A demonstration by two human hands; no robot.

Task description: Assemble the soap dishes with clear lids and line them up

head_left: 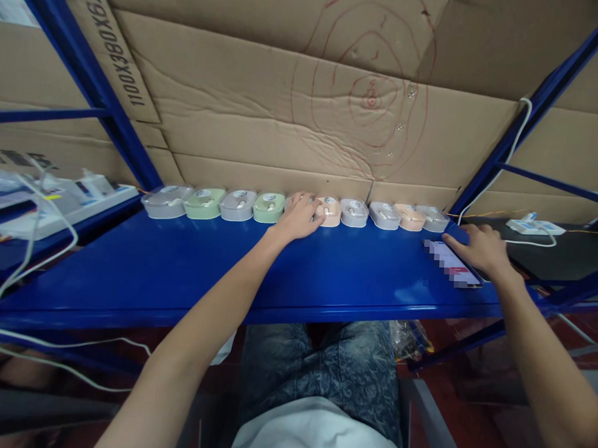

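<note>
A row of small lidded plastic boxes stands along the back of the blue shelf [219,260], in grey, green and peach. My left hand [299,217] lies over a mostly covered box, its fingers stretched and its thumb apart, touching the peach box [330,213] beside it. To the left of that hand is a green box [269,208]. At the right end of the row, my right hand [482,247] rests by the rack post with fingers spread. Just left of it lies a phone [452,263] with a blurred-out screen.
Behind the boxes rises a cardboard wall [225,97] with red rings drawn on it. A white power strip [535,227] lies on the dark surface at right. White cables [30,260] hang at left. Blue rack posts [73,66] slant up on both sides.
</note>
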